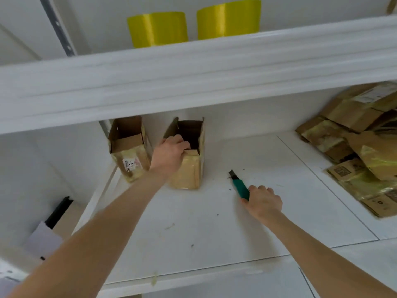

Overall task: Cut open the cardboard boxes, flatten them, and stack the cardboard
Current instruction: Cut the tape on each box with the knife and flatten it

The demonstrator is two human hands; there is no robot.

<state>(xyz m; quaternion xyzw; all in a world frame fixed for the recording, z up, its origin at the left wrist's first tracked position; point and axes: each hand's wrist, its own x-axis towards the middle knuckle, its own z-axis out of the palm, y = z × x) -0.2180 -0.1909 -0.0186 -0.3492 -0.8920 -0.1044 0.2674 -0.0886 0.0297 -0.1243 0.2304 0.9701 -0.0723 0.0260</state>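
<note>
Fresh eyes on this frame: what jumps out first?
The two yellow rolls on the top shelf are the brightest things in view. On the level below, the left hand grips the front rim of an open-topped box, and to its right the right hand holds a green utility knife. A heap of flattened cardboard fills the far right end.

On the white shelf (pixel 214 222), the left hand (pixel 169 154) grips an open cardboard box (pixel 189 168) at eleven o'clock while the right hand (pixel 263 202) holds a green utility knife (pixel 239 186) at three o'clock of it.
</note>
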